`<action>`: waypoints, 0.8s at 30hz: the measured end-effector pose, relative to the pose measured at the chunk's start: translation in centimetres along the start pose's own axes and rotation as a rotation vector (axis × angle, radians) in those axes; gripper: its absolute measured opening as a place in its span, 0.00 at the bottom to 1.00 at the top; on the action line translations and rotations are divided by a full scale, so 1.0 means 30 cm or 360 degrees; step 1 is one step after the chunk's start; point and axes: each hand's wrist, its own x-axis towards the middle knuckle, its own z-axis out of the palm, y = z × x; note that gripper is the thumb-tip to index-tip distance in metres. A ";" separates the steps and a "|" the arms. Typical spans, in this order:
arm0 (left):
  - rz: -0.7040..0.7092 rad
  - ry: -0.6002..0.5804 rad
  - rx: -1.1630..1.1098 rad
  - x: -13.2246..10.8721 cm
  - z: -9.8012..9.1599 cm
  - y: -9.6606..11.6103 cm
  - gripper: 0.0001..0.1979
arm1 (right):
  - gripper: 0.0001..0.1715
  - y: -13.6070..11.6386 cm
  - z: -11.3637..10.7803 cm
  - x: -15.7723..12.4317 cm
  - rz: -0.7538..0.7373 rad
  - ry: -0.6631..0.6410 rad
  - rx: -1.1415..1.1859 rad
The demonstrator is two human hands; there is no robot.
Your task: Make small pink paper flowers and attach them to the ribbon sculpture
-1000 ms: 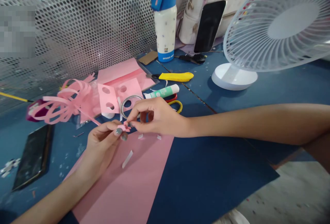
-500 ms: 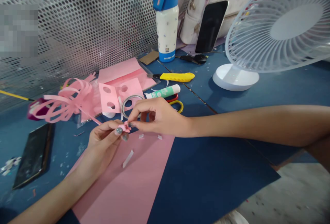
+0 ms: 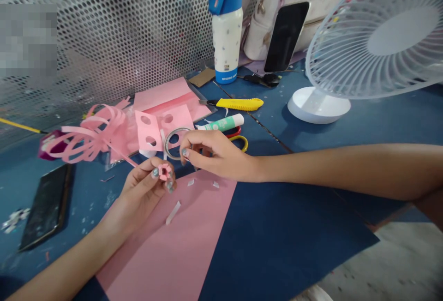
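My left hand (image 3: 143,184) pinches a small pink paper tube (image 3: 165,171) with folded tabs, its hollow end turned toward me. A short way to the right, my right hand (image 3: 209,151) has curled fingers, thumb and forefinger together; anything between them is too small to make out. Just behind its fingertips lies a roll of tape (image 3: 167,149). Under both hands, a pink sheet (image 3: 169,255) carries a white strip (image 3: 173,213) and two small white bits, one of them a white scrap (image 3: 216,184).
Behind the hands are pink paper strips (image 3: 100,130), pink card with holes (image 3: 147,130), a glue stick (image 3: 223,123), scissors (image 3: 242,143) and a yellow cutter (image 3: 240,104). A bottle (image 3: 226,38), upright phone (image 3: 286,38) and fan (image 3: 320,107) stand farther back. Another phone (image 3: 44,208) lies left.
My right hand has come away from the pink paper tube, moving slightly right. My left hand still holds the tube, now turned so its opening shows.
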 end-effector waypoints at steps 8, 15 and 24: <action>-0.0036 -0.0063 -0.0061 0.002 0.003 0.005 0.07 | 0.12 -0.011 0.011 -0.014 0.0055 -0.0020 0.0097; -0.0008 0.0014 -0.0062 0.009 0.009 0.001 0.07 | 0.13 -0.039 0.003 -0.018 0.0127 -0.0067 0.0297; 0.0013 -0.0031 -0.0069 0.008 0.005 -0.008 0.07 | 0.11 -0.007 0.009 -0.020 0.0088 -0.0110 0.0331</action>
